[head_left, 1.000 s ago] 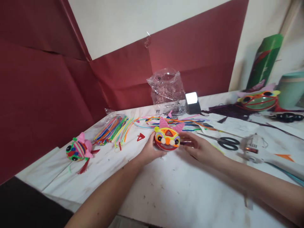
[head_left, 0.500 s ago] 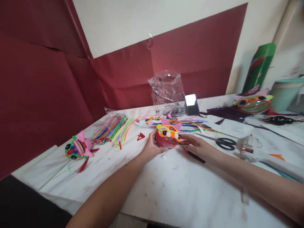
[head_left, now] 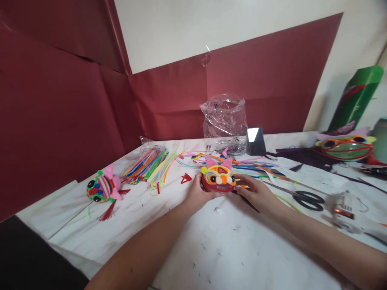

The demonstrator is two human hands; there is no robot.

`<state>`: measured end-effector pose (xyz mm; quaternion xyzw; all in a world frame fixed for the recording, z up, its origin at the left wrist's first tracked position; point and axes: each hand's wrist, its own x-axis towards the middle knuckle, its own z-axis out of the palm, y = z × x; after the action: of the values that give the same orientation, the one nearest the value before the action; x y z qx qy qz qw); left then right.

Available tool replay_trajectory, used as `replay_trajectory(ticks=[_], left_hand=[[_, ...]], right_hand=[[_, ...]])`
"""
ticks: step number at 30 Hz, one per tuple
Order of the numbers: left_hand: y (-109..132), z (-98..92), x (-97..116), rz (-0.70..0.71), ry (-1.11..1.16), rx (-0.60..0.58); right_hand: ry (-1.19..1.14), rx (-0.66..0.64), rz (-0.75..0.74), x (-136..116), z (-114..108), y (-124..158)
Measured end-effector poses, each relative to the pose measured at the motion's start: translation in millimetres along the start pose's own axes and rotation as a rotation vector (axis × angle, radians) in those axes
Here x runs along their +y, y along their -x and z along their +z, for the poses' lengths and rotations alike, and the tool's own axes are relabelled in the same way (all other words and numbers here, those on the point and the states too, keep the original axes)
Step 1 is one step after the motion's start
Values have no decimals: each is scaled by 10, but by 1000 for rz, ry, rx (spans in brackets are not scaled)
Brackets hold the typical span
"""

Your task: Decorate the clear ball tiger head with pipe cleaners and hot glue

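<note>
Between my hands is a craft animal head [head_left: 218,180] with a yellow and orange face, black eyes, pink pointed ears and a dark red lower part. My left hand [head_left: 198,193] is closed round its left side, the fingertips hidden behind it. With curled fingers, my right hand [head_left: 250,191] grips its right edge. A small bent red pipe cleaner [head_left: 185,178] lies left of the head. Beyond it are loose coloured pipe cleaners [head_left: 256,164], and a thick bundle of pipe cleaners [head_left: 145,165] sits further left.
A finished-looking craft fish [head_left: 101,187] with a red tassel lies at the left. To the right are black-handled scissors [head_left: 308,200] and a white glue gun [head_left: 344,211]. Behind stand a clear plastic bag [head_left: 225,121] and a phone [head_left: 256,141]. Another craft head [head_left: 344,147] rests at far right.
The camera view has swung a little left, so things appear further right. The craft head has tipped slightly, showing its face and ears more upright; both hands stay on it.
</note>
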<state>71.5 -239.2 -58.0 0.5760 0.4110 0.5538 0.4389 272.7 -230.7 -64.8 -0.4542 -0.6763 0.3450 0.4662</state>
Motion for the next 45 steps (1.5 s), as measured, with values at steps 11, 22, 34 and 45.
replay_trajectory(ticks=[11, 22, 34, 45], left_hand=[[-115, -161, -65, -79, 193, -125], [-55, -121, 27, -114, 112, -94], [-149, -217, -162, 114, -245, -138], [-56, -182, 36, 69, -346, -79]], right_hand=[[36, -3, -21, 16, -27, 109], [-26, 14, -87, 17, 32, 166], [-51, 42, -72, -3, 46, 169], [-47, 17, -1, -31, 34, 161]])
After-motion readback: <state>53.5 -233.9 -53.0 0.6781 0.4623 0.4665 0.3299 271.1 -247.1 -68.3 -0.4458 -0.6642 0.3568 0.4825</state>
